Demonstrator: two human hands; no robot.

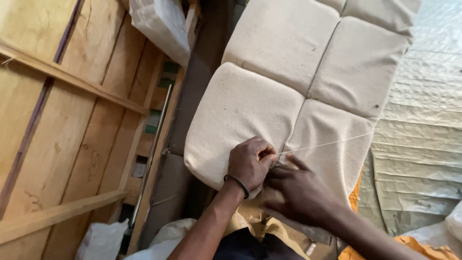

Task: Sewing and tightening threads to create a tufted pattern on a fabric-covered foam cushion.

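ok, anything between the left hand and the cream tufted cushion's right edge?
Head view: one taut white thread runs from the left hand across the cream tufted fabric cushion to its right edge.

The cushion [288,91] at upper centre is cream with dark specks, parted by seams into squares. A white thread [327,143] crosses its lower right. The wooden panels [62,125] at left are honey-yellow. A black band [237,185] sits on the wrist. Orange cloth [356,192] shows at lower right.
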